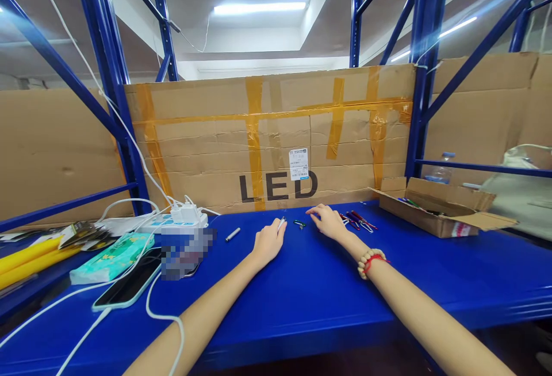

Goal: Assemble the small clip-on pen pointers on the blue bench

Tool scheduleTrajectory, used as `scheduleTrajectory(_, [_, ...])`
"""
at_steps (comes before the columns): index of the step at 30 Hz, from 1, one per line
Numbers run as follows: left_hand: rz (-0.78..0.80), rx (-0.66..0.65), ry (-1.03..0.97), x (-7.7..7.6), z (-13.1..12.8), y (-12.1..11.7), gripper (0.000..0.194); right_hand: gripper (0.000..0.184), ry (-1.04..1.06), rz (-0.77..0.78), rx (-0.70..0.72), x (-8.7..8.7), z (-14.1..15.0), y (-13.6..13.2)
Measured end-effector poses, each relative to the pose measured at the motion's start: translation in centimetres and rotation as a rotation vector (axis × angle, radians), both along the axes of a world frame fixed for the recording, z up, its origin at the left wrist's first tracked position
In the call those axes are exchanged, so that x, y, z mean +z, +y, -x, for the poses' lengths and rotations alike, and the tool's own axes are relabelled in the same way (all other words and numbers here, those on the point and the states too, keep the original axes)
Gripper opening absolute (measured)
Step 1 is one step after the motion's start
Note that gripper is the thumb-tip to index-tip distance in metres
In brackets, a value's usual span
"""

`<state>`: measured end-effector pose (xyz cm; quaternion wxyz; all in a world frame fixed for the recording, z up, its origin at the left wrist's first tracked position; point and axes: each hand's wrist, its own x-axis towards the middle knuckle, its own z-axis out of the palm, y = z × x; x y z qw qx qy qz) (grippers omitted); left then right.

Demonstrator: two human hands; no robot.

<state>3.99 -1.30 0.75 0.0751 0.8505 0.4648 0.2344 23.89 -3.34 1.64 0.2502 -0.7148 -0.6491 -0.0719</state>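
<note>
In the head view, your left hand has its grip closed on a slim, whitish, rod-like piece, above the smooth blue tabletop. The piece's long axis runs forward and slightly right, towards the taped brown cardboard. Your right hand is partly open, fingers loosely spread, beside a small green-and-metallic piece; contact is unclear. Red-handled metal tools lie beyond its wrist. A pale cylindrical stick lies left of your left hand, angled forward-right.
</note>
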Motion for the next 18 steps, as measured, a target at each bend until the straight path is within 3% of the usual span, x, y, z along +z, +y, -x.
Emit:
scheduleTrajectory(3, [0.003, -0.003, -0.002, -0.1, 0.1, 0.1, 0.031, 0.028, 0.072, -0.081, -0.154, 0.8, -0.5, -0.5])
scheduleTrajectory(6, [0.000, -0.001, -0.007, -0.3, 0.0, 0.1, 0.031, 0.023, 0.122, 0.000, -0.268, 1.3, -0.9, -1.1])
scheduleTrajectory(9, [0.035, -0.003, -0.081, -0.2, 0.1, 0.1, 0.032, 0.019, 0.091, 0.124, -0.286, 1.6, -0.6, -1.4])
scheduleTrajectory(11, [0.063, 0.024, -0.195, 0.1, 0.4, 0.4, 0.034, 0.018, 0.066, 0.110, -0.260, 1.7, -0.3, -1.4])
scheduleTrajectory(15, [0.014, 0.228, -0.493, 1.5, 2.1, 1.9, 0.037, 0.020, 0.095, 0.048, -0.217, 2.0, 0.3, -1.6])
scheduleTrajectory(18, [-0.058, 0.416, -0.594, 2.1, 3.9, 3.5, 0.034, 0.020, 0.126, 0.005, -0.203, 2.2, 0.4, -1.6])
